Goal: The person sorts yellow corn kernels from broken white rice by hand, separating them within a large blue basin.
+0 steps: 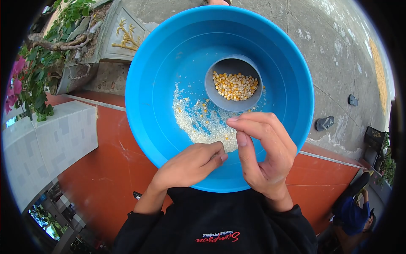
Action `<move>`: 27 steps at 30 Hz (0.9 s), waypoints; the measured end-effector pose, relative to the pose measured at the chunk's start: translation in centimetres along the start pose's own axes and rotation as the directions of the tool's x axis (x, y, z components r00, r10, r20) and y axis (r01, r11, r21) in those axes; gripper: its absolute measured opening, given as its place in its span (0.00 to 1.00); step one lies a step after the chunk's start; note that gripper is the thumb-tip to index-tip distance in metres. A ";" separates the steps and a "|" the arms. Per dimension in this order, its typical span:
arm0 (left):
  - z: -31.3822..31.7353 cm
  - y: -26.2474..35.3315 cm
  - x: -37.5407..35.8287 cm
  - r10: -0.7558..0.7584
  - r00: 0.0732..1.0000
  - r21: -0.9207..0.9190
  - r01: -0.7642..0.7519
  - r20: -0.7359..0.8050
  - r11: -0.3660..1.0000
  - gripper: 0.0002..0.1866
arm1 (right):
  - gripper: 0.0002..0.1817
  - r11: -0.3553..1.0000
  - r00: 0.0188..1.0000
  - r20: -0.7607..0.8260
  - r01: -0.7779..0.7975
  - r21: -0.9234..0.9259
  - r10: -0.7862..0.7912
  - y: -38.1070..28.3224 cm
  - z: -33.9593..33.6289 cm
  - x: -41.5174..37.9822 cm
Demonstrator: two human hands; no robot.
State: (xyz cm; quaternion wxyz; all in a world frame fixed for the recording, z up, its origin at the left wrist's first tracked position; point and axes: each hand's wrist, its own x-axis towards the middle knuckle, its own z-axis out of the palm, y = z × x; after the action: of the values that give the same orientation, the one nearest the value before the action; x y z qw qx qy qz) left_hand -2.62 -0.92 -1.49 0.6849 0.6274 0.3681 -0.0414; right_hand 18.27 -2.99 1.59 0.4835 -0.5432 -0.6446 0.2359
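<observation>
A large blue basin [141, 91] fills the middle of the view. Inside it stands a small grey bowl [218, 100] holding yellow and white corn kernels [235, 86]. Pale broken grain [190, 127] lies spread over the basin floor, with a few loose kernels among it. My left hand [190, 165] is over the near rim, its fingers curled and thumb against the index finger; whatever it may hold is hidden. To its right, my right hand [268, 152] hovers over the basin just below the bowl. A gap shows between its thumb and fingertips, with nothing visible there.
Red tiled floor [122, 165] and grey concrete [330, 51] surround the basin. Dark slippers [325, 123] lie at right. A planter [120, 36] is at upper left, a tiled white block [59, 139] below it. Another person [353, 216] is at lower right; a hand [218, 2] shows beyond the far rim.
</observation>
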 end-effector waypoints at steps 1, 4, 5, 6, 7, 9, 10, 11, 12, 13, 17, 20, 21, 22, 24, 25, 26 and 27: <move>-0.2 -0.1 0.0 -0.027 0.998 -0.176 0.015 -0.064 0.984 0.19 | 0.17 1.000 1.000 0.006 -0.003 0.002 0.003 -0.1 0.0 0.0; -1.0 -0.9 -0.3 -0.056 0.981 -0.672 -0.086 -0.188 0.736 0.18 | 0.17 0.999 0.998 0.056 -0.024 -0.021 0.025 -0.4 -0.1 -0.1; -1.3 -1.8 -0.5 -0.004 0.978 -0.805 -0.169 -0.208 0.569 0.18 | 0.16 0.999 0.997 0.069 -0.018 -0.030 0.020 -0.4 0.0 -0.1; -1.4 -2.3 -0.6 0.042 0.971 -0.898 -0.236 -0.237 0.371 0.17 | 0.16 0.999 0.996 0.084 -0.013 -0.039 0.016 -0.4 0.1 -0.1; -1.3 -2.3 -0.6 0.027 0.964 -0.910 -0.261 -0.266 0.322 0.16 | 0.15 0.999 0.995 0.098 -0.006 -0.046 0.010 -0.3 0.2 0.0; -0.4 -2.1 -0.6 -0.005 0.947 -0.923 -0.312 -0.321 0.223 0.16 | 0.15 0.999 0.989 0.150 0.004 -0.054 0.004 -0.3 0.2 0.0; 0.0 -1.9 -0.6 -0.065 0.940 -0.926 -0.316 -0.335 0.207 0.17 | 0.15 0.998 0.984 0.176 0.008 -0.059 0.003 -0.3 0.3 -0.1; 0.5 -1.7 -0.7 -0.127 0.930 -0.928 -0.320 -0.346 0.189 0.19 | 0.15 0.999 0.983 0.184 -0.003 -0.048 0.012 -0.2 0.5 -0.2; 0.8 -1.5 -0.7 -0.188 0.916 -0.930 -0.325 -0.355 0.171 0.21 | 0.16 0.999 0.981 0.194 -0.014 -0.036 0.021 -0.2 0.7 -0.4; 0.9 -1.3 -0.7 -0.186 0.920 -0.934 -0.319 -0.346 0.162 0.23 | 0.16 0.999 0.979 0.203 -0.023 -0.023 0.028 -0.1 0.8 -0.5; 1.0 -0.6 -0.6 -0.110 0.931 -0.936 -0.336 -0.347 0.106 0.32 | 0.15 0.997 0.931 0.361 -0.031 -0.071 0.055 0.2 0.8 -0.7; 1.5 -0.3 -0.1 -0.019 0.923 -0.923 -0.384 -0.384 -0.002 0.35 | 0.13 0.995 0.883 0.467 0.000 -0.100 0.047 0.0 0.8 -0.8; 1.7 -0.2 0.1 0.007 0.916 -0.915 -0.401 -0.402 -0.047 0.36 | 0.13 0.996 0.882 0.471 0.007 -0.087 0.035 -0.3 0.9 -0.7; 1.9 -0.1 0.4 0.014 0.915 -0.914 -0.401 -0.403 -0.067 0.36 | 0.13 0.997 0.880 0.474 0.015 -0.074 0.022 -0.5 1.0 -0.6; 2.1 0.3 0.8 0.030 0.914 -0.911 -0.399 -0.404 -0.105 0.36 | 0.13 0.995 0.866 0.499 0.008 -0.100 0.043 -0.4 1.0 -0.9; 2.1 0.4 0.8 0.025 0.913 -0.911 -0.405 -0.408 -0.076 0.36 | 0.13 0.993 0.858 0.510 0.003 -0.114 0.056 -0.4 1.0 -1.1; 2.2 0.5 0.8 0.020 0.912 -0.911 -0.409 -0.410 -0.048 0.36 | 0.13 0.993 0.856 0.512 -0.015 -0.114 0.072 -0.5 0.9 -1.1; 2.3 0.5 0.8 0.014 0.911 -0.911 -0.412 -0.413 -0.019 0.36 | 0.13 0.993 0.853 0.515 -0.033 -0.114 0.088 -0.6 0.8 -1.1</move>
State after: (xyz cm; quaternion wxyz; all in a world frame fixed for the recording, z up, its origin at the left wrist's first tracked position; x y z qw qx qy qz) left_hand -0.73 -2.50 -1.62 0.8605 0.0160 0.2815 0.4243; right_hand 17.20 -3.97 1.34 0.2560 -0.5031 -0.7448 0.3559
